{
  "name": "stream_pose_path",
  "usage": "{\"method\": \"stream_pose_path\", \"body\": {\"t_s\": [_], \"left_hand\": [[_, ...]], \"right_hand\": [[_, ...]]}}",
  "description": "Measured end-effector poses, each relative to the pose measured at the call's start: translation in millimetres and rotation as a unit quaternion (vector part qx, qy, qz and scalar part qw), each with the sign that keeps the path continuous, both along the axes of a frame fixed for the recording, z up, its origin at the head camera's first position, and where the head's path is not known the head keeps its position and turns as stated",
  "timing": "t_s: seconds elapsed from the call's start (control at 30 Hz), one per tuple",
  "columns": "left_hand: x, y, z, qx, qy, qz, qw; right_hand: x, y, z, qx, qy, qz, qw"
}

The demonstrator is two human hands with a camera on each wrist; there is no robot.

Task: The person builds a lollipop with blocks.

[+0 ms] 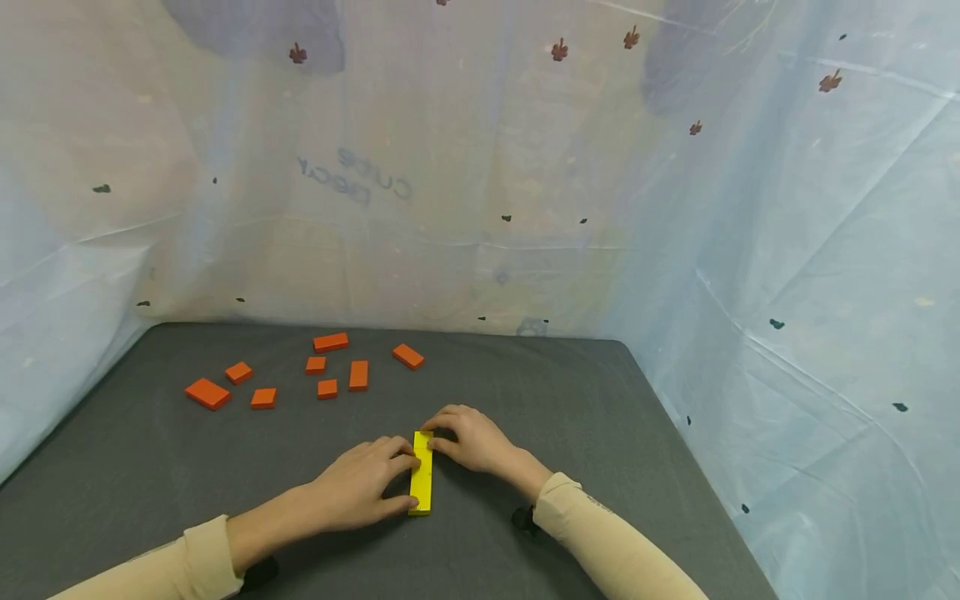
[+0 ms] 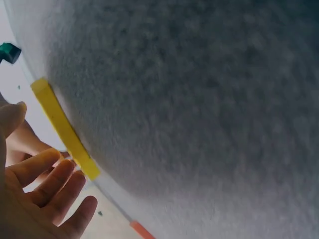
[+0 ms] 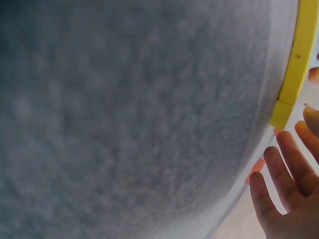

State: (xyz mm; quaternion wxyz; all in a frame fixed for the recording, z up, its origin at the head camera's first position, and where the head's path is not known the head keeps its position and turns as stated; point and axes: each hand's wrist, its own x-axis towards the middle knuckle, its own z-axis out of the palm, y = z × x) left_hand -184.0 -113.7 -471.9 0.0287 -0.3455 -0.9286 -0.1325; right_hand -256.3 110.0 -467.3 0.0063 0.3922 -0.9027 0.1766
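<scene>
A long yellow block [image 1: 422, 483] lies lengthwise away from me on the dark table, with a short yellow block [image 1: 423, 439] against its far end. The right wrist view shows the seam between the long block [image 3: 297, 59] and the short block [image 3: 281, 115]. From the left, my left hand [image 1: 360, 483] touches the long block with spread fingertips, its thumb beside the near end. At the far end, my right hand [image 1: 468, 439] pinches the short block between index finger and thumb. Both hands' fingers [image 2: 65, 191] look fairly straight in the wrist views.
Several orange blocks, long ones [image 1: 358, 376] and short ones [image 1: 264, 398], lie scattered at the table's back left. A pale plastic sheet [image 1: 420, 275] hangs behind the dark table [image 1: 570, 400] and along its sides.
</scene>
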Motion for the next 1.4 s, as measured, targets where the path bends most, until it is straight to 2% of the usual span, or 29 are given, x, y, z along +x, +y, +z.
{"method": "stream_pose_path", "body": {"t_s": [0.1, 0.2, 0.33, 0.43, 0.7, 0.93, 1.07, 1.4], "left_hand": [[-3.5, -4.9, 4.6, 0.016, 0.026, 0.012, 0.9995], [-10.7, -11.0, 9.2, 0.033, 0.068, 0.027, 0.9967], [-26.7, -19.8, 12.9, 0.056, 0.114, 0.057, 0.9903], [-42.2, -28.4, 14.7, 0.073, 0.122, 0.085, 0.9862], [-86.4, -58.5, 14.2, 0.105, 0.094, 0.154, 0.978], [-117.0, -77.7, 6.9, 0.105, 0.051, 0.2, 0.9729], [-125.1, -84.0, 4.6, 0.097, 0.028, 0.219, 0.9704], [-134.4, -84.4, -1.4, 0.059, -0.01, 0.227, 0.9721]], "right_hand": [[5.4, 0.5, 2.0, -0.015, 0.005, -0.012, 0.9998], [12.0, 0.8, 4.2, -0.023, 0.009, -0.026, 0.9994], [22.1, 2.3, 7.4, -0.024, 0.017, -0.04, 0.9988], [29.4, 3.8, 9.2, -0.022, 0.024, -0.045, 0.9985], [42.8, 2.1, 7.2, 0.012, 0.021, -0.048, 0.9986], [49.1, -1.5, 5.7, 0.057, 0.029, -0.039, 0.9972], [50.6, -1.7, 6.5, 0.073, 0.034, -0.03, 0.9963], [49.6, -0.3, 2.1, 0.085, 0.024, -0.023, 0.9958]]}}
